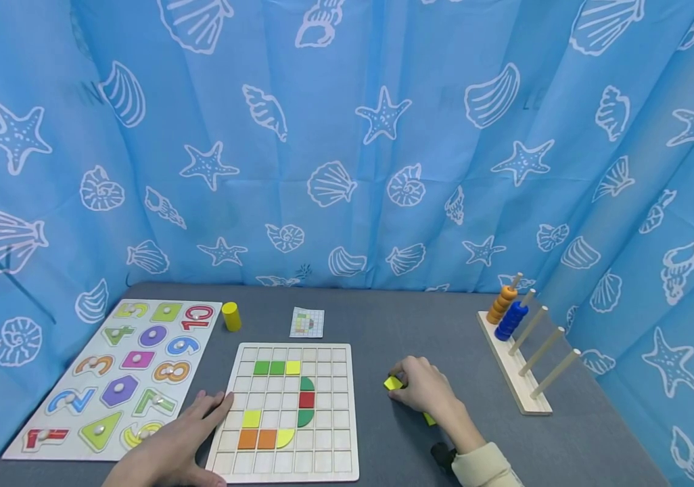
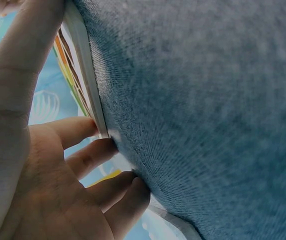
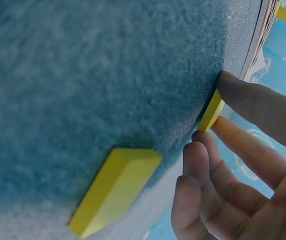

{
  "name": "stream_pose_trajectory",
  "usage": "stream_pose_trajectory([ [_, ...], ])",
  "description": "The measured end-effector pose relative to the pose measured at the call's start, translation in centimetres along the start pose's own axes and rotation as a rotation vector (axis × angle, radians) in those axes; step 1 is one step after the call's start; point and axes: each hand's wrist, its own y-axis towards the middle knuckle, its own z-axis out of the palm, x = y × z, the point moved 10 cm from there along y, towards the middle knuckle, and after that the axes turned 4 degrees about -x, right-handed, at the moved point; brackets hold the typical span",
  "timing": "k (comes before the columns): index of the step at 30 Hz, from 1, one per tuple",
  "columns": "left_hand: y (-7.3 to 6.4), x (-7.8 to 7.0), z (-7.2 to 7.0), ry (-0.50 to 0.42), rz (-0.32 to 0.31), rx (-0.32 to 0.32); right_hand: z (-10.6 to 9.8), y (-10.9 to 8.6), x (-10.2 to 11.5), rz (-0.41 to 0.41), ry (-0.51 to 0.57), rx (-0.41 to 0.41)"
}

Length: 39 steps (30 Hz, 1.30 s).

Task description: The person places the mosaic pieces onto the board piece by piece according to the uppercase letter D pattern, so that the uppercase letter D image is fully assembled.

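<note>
My right hand (image 1: 423,387) is on the grey table right of the grid board and pinches a small yellow block (image 1: 392,383) between thumb and index finger. In the right wrist view, that block (image 3: 212,112) stays low at the cloth. A second yellow block (image 3: 115,192) lies loose near the wrist, partly hidden by the arm in the head view. At the wooden grid board's (image 1: 329,419) left side, my left hand (image 1: 182,439) rests with spread fingers touching the edge. Green, yellow, red and orange tiles (image 1: 306,400) sit in several of the board's cells.
On the left lies a number-and-shape puzzle board (image 1: 103,392). A yellow cylinder (image 1: 232,316) and a small pattern card (image 1: 307,322) stand behind the grid board. A peg stand (image 1: 514,372) with orange and blue beads is at the right. Blue curtains (image 1: 347,149) enclose the table.
</note>
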Motion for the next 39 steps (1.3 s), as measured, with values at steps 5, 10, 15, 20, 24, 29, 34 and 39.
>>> stream_pose_trajectory([
  [5,0.0,0.0,0.0,-0.001,0.000,-0.005,0.0,0.0,0.6,-0.026,0.008,-0.021],
  [10,0.0,0.1,0.0,-0.002,-0.002,-0.002,-0.1,0.0,1.8,-0.055,0.032,-0.035],
  [15,-0.1,-0.1,-0.1,-0.002,0.011,0.002,0.0,-0.1,3.5,-0.105,0.059,-0.033],
  [20,-0.1,-0.2,-0.1,0.005,0.023,0.004,0.3,-0.1,5.1,-0.162,0.067,-0.033],
  [24,-0.1,-0.1,-0.1,0.006,0.023,0.004,0.7,-0.1,6.6,-0.207,0.078,-0.037],
  [29,-0.1,-0.1,-0.1,-0.002,0.026,0.003,1.2,-0.4,8.5,-0.266,0.076,-0.040],
  [34,-0.1,-0.1,-0.1,-0.006,0.019,0.002,1.8,-0.4,10.5,-0.307,0.057,-0.030],
  [39,-0.1,0.0,-0.1,-0.008,0.006,0.005,2.6,-0.4,12.6,-0.339,0.039,-0.009],
])
